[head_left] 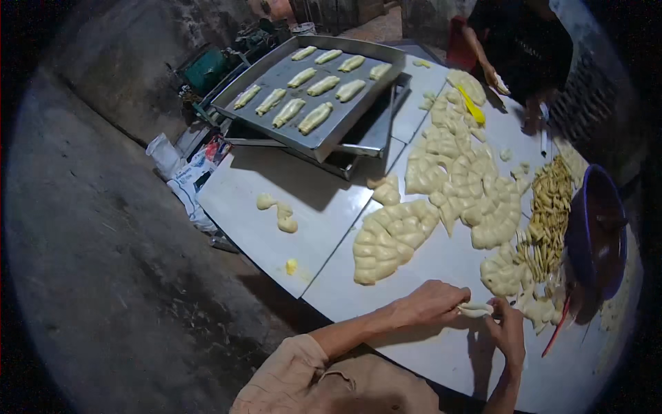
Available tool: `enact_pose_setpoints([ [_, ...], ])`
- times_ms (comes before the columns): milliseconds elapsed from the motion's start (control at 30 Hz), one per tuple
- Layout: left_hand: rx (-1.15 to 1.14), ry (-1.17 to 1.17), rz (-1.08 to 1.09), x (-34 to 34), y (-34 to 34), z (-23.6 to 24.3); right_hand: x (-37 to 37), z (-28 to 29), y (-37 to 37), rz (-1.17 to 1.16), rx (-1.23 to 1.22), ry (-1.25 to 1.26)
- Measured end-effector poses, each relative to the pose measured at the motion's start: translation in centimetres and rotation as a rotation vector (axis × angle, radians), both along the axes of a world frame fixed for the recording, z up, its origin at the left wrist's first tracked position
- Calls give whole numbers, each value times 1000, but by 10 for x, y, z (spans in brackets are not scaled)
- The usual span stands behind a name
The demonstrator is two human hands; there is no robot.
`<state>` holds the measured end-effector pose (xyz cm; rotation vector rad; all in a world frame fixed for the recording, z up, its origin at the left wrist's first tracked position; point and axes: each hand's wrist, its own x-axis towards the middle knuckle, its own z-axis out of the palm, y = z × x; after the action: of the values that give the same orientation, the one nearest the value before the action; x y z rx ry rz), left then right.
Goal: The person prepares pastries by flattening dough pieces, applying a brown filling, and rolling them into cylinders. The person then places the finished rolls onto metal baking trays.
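Between my two hands, just above the near edge of the white tabletop, is a small pale dough roll. My left hand pinches its left end, and my right hand has its fingers closed on the right end. Flattened, bumpy dough pieces lie beyond my hands in a large patch. More dough sits close to my right hand, beside a heap of yellowish-brown filling strips. What is inside the roll, if anything, is hidden.
A metal tray holding several shaped dough rolls stands on stacked trays at the far left. A purple basin, a red-handled tool and a yellow scraper are on the right side. Another person works at the far right.
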<state>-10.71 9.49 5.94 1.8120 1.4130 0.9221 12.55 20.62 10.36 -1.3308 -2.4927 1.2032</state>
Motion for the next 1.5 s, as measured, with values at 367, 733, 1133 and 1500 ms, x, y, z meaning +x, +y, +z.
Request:
enact_pose_setpoints([
  [367, -3, 134, 340, -254, -88, 73, -284, 61, -24, 424, 280, 155],
  [733, -16, 63, 503, -371, -178, 77, -431, 81, -90, 564, 288, 82],
  [1133, -310, -54, 442, -309, -189, 27, -353, 18, -103, 523, 92, -24],
  [1500, -171, 35, 317, -192, -166, -4, -201, 4, -116, 263, 0, -100],
])
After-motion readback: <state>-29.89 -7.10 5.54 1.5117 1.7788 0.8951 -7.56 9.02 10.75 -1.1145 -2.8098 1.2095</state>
